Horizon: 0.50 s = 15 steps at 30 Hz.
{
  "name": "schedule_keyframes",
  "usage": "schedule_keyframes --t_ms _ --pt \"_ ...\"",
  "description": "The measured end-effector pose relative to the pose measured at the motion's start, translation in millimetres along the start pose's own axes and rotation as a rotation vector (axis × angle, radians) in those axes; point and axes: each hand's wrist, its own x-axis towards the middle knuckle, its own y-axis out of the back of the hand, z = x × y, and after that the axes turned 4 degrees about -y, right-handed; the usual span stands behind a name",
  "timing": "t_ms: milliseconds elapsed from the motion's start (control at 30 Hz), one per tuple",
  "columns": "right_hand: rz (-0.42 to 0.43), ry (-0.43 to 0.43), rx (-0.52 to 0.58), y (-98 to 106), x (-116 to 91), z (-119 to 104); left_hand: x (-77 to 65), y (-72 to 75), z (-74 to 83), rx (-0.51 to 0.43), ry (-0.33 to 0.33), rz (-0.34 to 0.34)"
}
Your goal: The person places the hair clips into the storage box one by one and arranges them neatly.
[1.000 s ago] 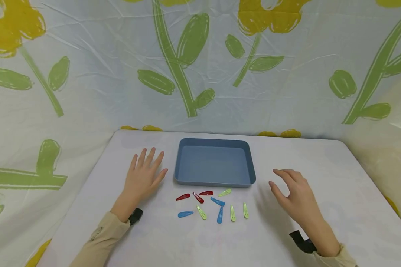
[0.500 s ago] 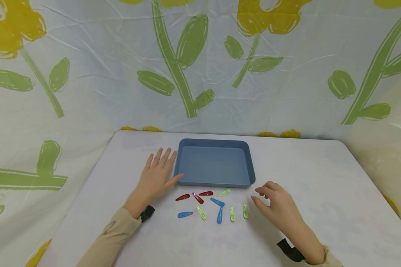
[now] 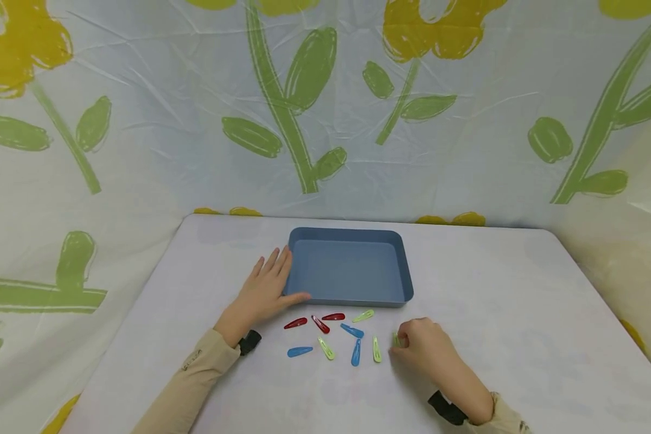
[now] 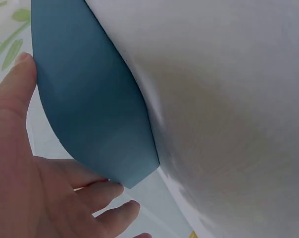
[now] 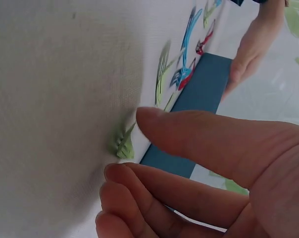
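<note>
- Right hand [image 3: 424,348]: fingers bent, thumb and forefinger parted by a narrow gap; no grip is evident.
- Nearest green clip [image 5: 125,145]: on the table, at the gap between those two fingertips. Thin and flat, it may slip or be missed should the tips meet too high.
- Second green clip [image 3: 377,349]: just left of the right hand; a wide thumb sweep could nudge it.
- Blue clips [image 3: 300,351] and red clips [image 3: 333,316]: farther left; a low-dragged hand might scatter the group.
- Tray [image 3: 352,271]: ahead and left of the right hand; its raised near wall could catch anything carried too low.
- Left hand [image 3: 264,290]: fingers extended along the tray's left side, thumb at the near corner; a hard push here would probably shift the tray.
- Table [image 3: 499,289]: broad room right of the right hand, the right edge well apart; the back edge, beyond the tray, meets the curtain [image 3: 466,150].
</note>
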Motion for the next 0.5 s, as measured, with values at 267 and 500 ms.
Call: schedule_keyframes --t_ms 267,500 --pt "0.024 0.063 -0.076 -7.1 -4.4 -3.3 0.2 -1.8 0.8 -0.051 0.014 0.005" --pt "0.082 0.129 -0.128 -11.4 -7.8 -5.5 0.5 0.8 1.7 -0.077 0.023 -0.001"
